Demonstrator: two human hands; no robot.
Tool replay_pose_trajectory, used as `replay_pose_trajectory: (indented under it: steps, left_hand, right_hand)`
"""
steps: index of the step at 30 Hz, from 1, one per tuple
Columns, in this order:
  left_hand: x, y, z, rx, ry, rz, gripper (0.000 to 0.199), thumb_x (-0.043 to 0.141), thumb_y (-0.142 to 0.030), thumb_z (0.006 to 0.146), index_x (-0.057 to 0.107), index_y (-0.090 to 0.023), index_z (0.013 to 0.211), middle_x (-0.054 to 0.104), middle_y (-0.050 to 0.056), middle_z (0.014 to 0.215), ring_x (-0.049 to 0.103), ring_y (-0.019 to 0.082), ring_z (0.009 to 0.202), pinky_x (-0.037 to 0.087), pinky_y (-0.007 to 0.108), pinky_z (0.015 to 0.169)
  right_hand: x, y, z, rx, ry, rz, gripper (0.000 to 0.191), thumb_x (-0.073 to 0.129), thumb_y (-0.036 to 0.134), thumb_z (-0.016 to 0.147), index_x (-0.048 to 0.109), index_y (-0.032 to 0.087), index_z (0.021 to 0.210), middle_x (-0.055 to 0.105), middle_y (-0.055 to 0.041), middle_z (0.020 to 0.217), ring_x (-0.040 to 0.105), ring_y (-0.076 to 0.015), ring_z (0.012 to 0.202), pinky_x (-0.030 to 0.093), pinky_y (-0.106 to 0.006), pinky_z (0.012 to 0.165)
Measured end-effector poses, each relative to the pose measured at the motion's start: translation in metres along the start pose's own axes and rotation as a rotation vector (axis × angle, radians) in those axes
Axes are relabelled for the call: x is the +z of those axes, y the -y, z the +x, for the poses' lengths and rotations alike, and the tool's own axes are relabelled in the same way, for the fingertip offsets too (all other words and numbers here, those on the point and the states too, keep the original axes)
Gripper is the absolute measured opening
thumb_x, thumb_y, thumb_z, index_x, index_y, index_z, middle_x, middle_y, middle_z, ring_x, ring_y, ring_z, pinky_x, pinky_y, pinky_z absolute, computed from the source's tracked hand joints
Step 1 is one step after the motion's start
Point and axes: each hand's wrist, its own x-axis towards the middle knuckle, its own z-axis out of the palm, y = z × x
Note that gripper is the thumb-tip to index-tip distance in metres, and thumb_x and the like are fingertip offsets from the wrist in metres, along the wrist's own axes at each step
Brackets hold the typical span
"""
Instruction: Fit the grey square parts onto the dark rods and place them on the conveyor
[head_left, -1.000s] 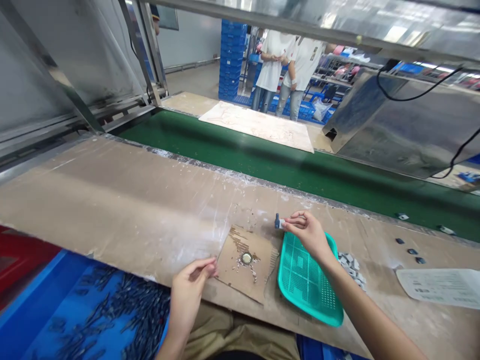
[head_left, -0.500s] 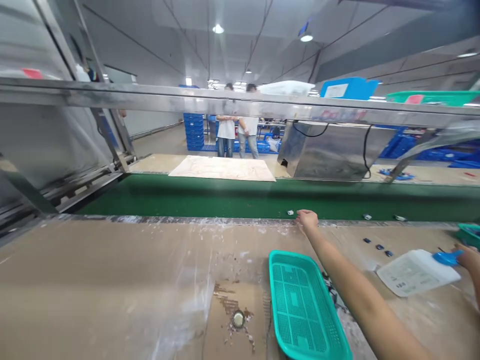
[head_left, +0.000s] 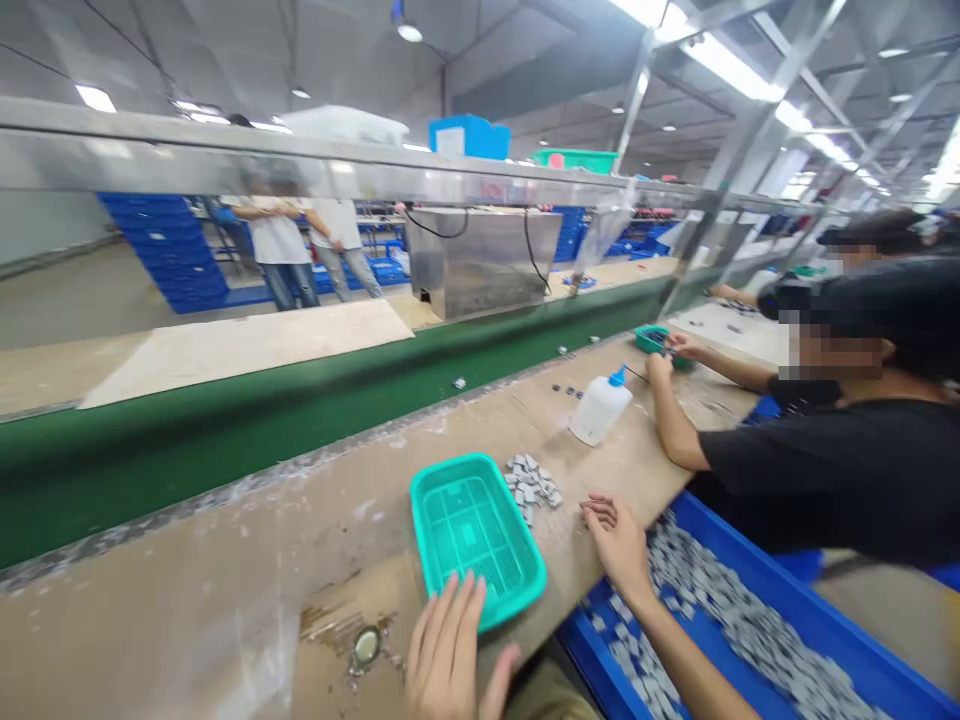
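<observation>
My left hand point(head_left: 448, 650) is open, its fingers stretched out over the near end of a green plastic basket point(head_left: 420, 520). Whether the fingertips touch the rim I cannot tell. The basket has a grid floor and nothing lies in it. My right hand point(head_left: 621, 545) hovers by the table's near edge, fingers loosely bent and nothing visible in them. Just beyond it, a pile of small grey-white parts point(head_left: 531, 483) lies against the basket's right side. Below my right forearm is a blue bin point(head_left: 701, 625) holding many similar grey pieces.
A white squeeze bottle point(head_left: 600, 408) with a blue cap stands near several small dark parts point(head_left: 570, 391). A few pale pieces lie on the green conveyor belt point(head_left: 315, 430). A co-worker point(head_left: 825, 440) handles something at another green basket point(head_left: 651, 338). A round metal piece point(head_left: 367, 647) sits on cardboard.
The view has turned right, bringing the co-worker and blue bin in. My right hand has drawn back from the belt to the table's near edge. My left hand has appeared at the basket.
</observation>
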Motion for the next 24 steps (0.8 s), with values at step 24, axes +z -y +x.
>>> replay_pose_trajectory:
  steps: [24]
  left_hand:
    - [0.172, -0.127, -0.12, 1.118, 0.727, -0.418, 0.011, 0.052, -0.013, 0.083, 0.057, -0.016, 0.073, 0.056, 0.001, 0.063, 0.049, 0.014, 0.069, 0.036, 0.032, 0.072]
  right_hand:
    - [-0.221, 0.04, -0.182, 0.464, -0.347, 0.369, 0.059, 0.046, 0.051, 0.077, 0.044, 0.028, 0.132, 0.068, -0.0053, 0.107, 0.065, -0.0295, 0.089, 0.053, -0.042, 0.072]
